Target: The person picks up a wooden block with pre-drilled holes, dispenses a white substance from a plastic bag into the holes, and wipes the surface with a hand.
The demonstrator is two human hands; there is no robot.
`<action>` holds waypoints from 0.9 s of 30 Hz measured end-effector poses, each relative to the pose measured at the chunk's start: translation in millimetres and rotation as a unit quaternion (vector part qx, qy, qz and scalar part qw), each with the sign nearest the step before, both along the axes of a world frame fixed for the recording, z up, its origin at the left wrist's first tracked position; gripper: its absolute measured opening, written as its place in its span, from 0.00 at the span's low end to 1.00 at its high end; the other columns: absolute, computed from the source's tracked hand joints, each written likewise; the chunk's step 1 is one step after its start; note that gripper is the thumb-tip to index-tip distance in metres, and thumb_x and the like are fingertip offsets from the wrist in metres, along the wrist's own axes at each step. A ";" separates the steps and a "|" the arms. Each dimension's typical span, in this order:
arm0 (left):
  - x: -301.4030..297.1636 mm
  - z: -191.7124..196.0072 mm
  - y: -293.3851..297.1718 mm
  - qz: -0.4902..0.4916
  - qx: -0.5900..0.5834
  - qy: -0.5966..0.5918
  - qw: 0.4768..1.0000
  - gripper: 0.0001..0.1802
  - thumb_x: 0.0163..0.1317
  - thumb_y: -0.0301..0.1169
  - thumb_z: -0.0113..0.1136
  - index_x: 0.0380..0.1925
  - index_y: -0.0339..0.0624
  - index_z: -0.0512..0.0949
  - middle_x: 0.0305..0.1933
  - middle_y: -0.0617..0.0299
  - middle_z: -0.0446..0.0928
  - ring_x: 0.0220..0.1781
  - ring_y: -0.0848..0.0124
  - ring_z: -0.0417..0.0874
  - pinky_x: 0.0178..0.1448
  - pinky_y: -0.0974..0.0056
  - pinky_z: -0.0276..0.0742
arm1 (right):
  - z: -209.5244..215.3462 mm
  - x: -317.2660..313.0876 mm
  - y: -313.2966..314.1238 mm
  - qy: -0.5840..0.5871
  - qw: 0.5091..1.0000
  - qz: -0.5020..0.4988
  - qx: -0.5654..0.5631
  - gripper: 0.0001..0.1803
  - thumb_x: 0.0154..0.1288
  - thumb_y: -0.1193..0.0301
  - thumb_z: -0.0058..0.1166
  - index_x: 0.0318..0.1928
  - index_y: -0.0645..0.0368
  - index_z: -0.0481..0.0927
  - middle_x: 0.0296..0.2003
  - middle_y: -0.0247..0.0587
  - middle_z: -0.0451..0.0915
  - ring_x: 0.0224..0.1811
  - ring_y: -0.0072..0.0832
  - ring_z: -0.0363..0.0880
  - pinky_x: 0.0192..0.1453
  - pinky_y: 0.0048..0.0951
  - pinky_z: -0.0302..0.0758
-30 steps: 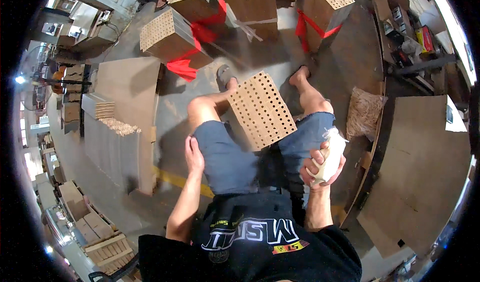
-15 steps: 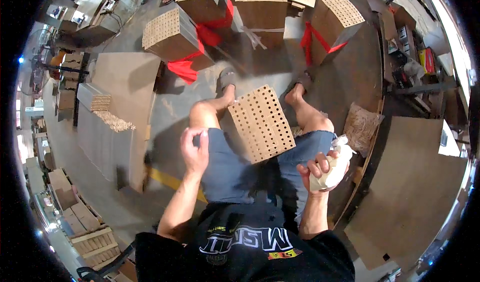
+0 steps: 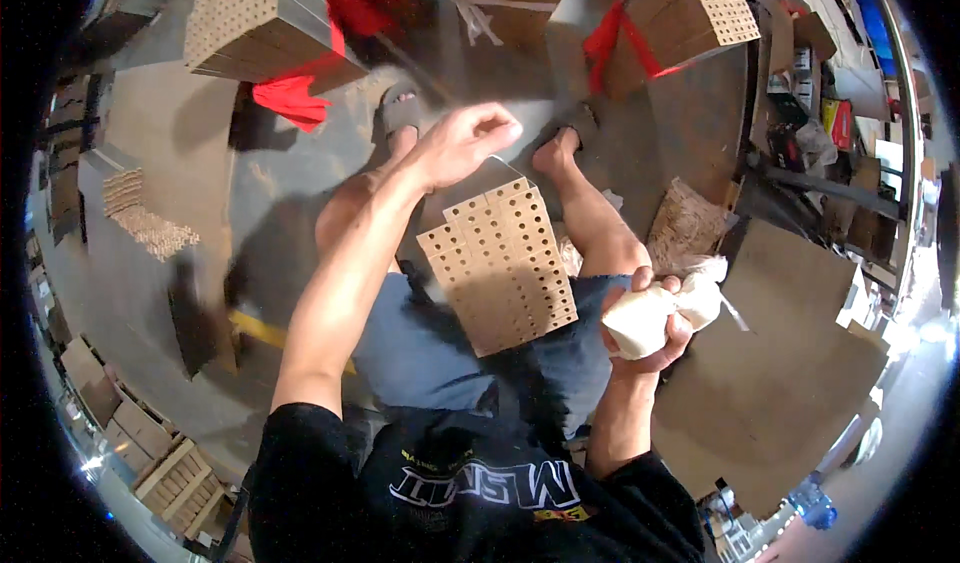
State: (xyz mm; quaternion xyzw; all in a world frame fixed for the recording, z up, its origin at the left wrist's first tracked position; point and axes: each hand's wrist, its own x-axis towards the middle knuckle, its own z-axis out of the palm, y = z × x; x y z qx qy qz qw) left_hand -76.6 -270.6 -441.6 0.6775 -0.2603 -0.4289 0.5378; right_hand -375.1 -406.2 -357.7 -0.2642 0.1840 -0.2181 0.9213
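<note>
A light-brown block with rows of round holes (image 3: 505,263) stands between my knees. Its far edge is stepped, as if made of several pieces side by side. Past that edge hovers my left hand (image 3: 465,146), fingers curled together; what they hold, if anything, I cannot make out. A thin pale line shows between its fingertips and the block's far corner. Over my right thigh, my right hand (image 3: 655,328) is wrapped round a soft cream-white bag (image 3: 640,321), which bulges on both sides of the grip and has a loose pale tail.
Brown bundles with hole-dotted tops stand ahead, at left (image 3: 235,18) and right (image 3: 690,18), tied with red cloth (image 3: 292,101). A bag of brown pieces (image 3: 688,221) lies right of my leg. Large brown sheets (image 3: 770,363) lie at right; a cluttered rack (image 3: 820,178) stands beyond.
My left hand has moved forward and right, from above my left knee to past the block's far edge. The bag in my right hand has turned. The whole view has shifted.
</note>
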 end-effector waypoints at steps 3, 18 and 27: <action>1.5 -32.0 -9.3 0.010 -0.059 0.094 0.994 0.19 0.71 0.46 0.56 0.47 0.41 0.80 0.45 0.67 0.80 0.49 0.78 0.76 0.58 0.68 0.70 | -6.1 17.9 0.5 0.144 0.976 -0.054 -0.153 0.27 0.60 0.48 0.56 0.52 0.52 0.72 0.46 0.48 0.73 0.31 0.43 0.80 0.16 0.30 0.78; 11.4 -49.3 -18.0 -0.067 0.217 -0.167 0.959 0.24 0.67 0.47 0.58 0.53 0.42 0.77 0.55 0.49 0.80 0.58 0.54 0.81 0.61 0.53 0.75 | -2.8 64.4 16.8 0.372 0.790 0.018 -0.486 0.24 0.57 0.55 0.62 0.46 0.60 0.82 0.44 0.42 0.84 0.47 0.32 0.81 0.54 0.35 0.76; 12.1 -51.7 -18.4 -0.064 0.203 -0.155 0.965 0.23 0.67 0.45 0.59 0.52 0.38 0.77 0.52 0.45 0.81 0.56 0.51 0.82 0.60 0.53 0.75 | -12.0 60.4 22.5 0.421 0.777 0.003 -0.468 0.16 0.57 0.63 0.64 0.44 0.59 0.85 0.41 0.38 0.85 0.45 0.30 0.82 0.55 0.33 0.76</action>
